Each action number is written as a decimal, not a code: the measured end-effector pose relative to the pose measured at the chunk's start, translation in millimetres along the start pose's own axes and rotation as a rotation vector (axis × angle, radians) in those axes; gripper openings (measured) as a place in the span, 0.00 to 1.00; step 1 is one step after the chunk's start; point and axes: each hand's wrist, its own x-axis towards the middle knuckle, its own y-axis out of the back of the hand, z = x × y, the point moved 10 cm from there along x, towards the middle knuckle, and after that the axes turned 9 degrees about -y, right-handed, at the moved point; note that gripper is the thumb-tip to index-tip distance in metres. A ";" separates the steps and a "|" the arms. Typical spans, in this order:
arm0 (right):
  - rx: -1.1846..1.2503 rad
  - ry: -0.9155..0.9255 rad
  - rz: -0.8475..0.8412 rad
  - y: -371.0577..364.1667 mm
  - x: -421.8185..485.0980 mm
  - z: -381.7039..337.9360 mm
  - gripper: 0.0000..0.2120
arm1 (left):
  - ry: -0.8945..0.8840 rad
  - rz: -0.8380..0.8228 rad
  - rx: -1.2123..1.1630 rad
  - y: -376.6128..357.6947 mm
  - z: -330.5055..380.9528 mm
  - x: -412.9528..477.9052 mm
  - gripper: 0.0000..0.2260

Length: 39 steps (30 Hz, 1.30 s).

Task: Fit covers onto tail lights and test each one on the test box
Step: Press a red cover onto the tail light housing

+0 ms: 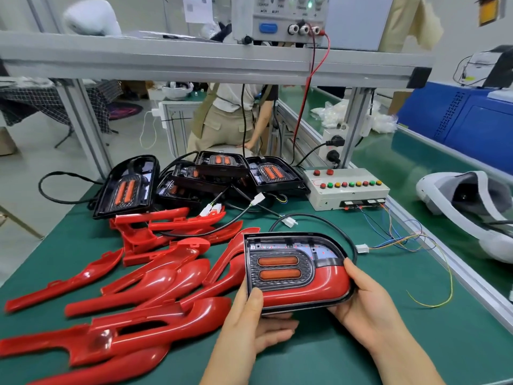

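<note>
A black tail light (288,262) with two orange lenses is held above the green mat between both my hands. A red cover (305,287) sits along its lower edge and right curve. My left hand (249,320) grips its lower left corner, thumb on the front. My right hand (361,298) grips its right end, thumb on the red cover. Its cable loops back to a white plug (288,221) lying on the mat. The grey test box (347,190), with rows of coloured buttons, stands behind on the right.
Several loose red covers (155,279) are spread over the left of the green mat (361,362). Several bare tail lights (222,173) are piled at the back. Coloured wires (402,237) trail from the test box. A white headset (472,209) lies far right. A person stands beyond the bench.
</note>
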 end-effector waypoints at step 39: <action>-0.122 0.135 0.127 11.2 -6.1 -10.8 0.19 | 0.010 -0.053 0.170 -10.1 4.7 -4.4 0.26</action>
